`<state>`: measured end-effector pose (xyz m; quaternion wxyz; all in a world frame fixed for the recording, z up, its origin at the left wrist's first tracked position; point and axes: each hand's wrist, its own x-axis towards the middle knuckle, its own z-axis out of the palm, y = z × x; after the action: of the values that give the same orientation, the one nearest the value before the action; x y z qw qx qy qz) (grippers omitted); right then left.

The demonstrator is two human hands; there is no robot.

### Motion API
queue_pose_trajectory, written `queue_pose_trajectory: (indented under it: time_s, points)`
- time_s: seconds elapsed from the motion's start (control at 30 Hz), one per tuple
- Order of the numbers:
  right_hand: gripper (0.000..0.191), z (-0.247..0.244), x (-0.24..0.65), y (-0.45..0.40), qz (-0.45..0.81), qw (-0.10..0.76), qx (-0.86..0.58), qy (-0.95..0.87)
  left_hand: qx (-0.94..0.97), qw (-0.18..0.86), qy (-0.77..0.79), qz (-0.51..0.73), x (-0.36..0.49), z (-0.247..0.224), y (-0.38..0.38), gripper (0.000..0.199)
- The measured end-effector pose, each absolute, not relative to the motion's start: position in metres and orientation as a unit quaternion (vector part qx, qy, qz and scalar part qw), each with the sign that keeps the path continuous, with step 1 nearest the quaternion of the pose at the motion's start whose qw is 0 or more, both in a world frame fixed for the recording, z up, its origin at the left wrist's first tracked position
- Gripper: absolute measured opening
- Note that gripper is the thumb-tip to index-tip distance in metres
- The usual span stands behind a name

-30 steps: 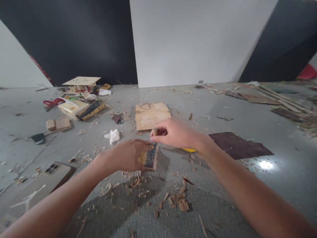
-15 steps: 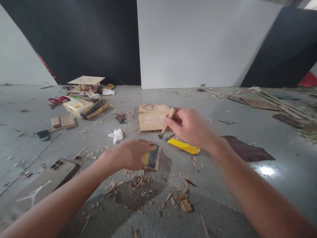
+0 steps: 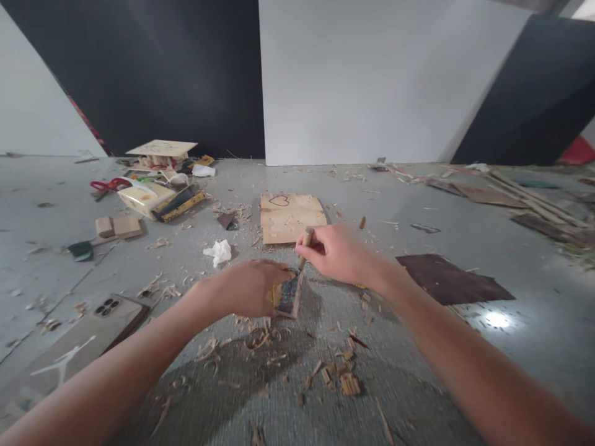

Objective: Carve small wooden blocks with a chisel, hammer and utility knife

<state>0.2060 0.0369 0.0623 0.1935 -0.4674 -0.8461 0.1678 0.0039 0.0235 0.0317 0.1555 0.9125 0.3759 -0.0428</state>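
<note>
My left hand (image 3: 251,288) is closed on the left side of a small block with a dark, colourfully patterned top (image 3: 287,294), pressing it to the grey floor. My right hand (image 3: 328,251) grips a wooden-handled tool (image 3: 305,241), held steeply with its lower end at the block's upper right edge. Its tip is too small to make out. Behind the hands lies a pale wooden board (image 3: 292,218) with a heart drawn on it. The yellow cutter is almost wholly hidden under my right hand and wrist.
A phone (image 3: 100,334) lies at the left. Beyond it are small wooden blocks (image 3: 119,227), crumpled tissue (image 3: 218,252) and a pile with red scissors (image 3: 110,185). Wood chips (image 3: 349,383) litter the near floor; a dark brown sheet (image 3: 453,279) lies right.
My right hand has moved down and slightly left with the tool, from beside the board to the block's edge, now covering most of the yellow cutter. My left hand has barely moved.
</note>
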Motion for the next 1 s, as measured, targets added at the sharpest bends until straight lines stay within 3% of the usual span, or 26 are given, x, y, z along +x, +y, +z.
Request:
queue_pose_trajectory:
  time_s: [0.4,1.0]
  points:
    - [0.022,0.0609,0.2061,0.0379,0.191,0.198,-0.465,-0.842,0.914,0.155,0.373,-0.034,0.0025,0.0299,0.0245,0.069]
    - [0.026,0.0625,0.2092,0.038,0.205,0.201,-0.473,-0.833,0.917,0.178,0.356,-0.018,0.0039,0.0342,0.0237,0.052]
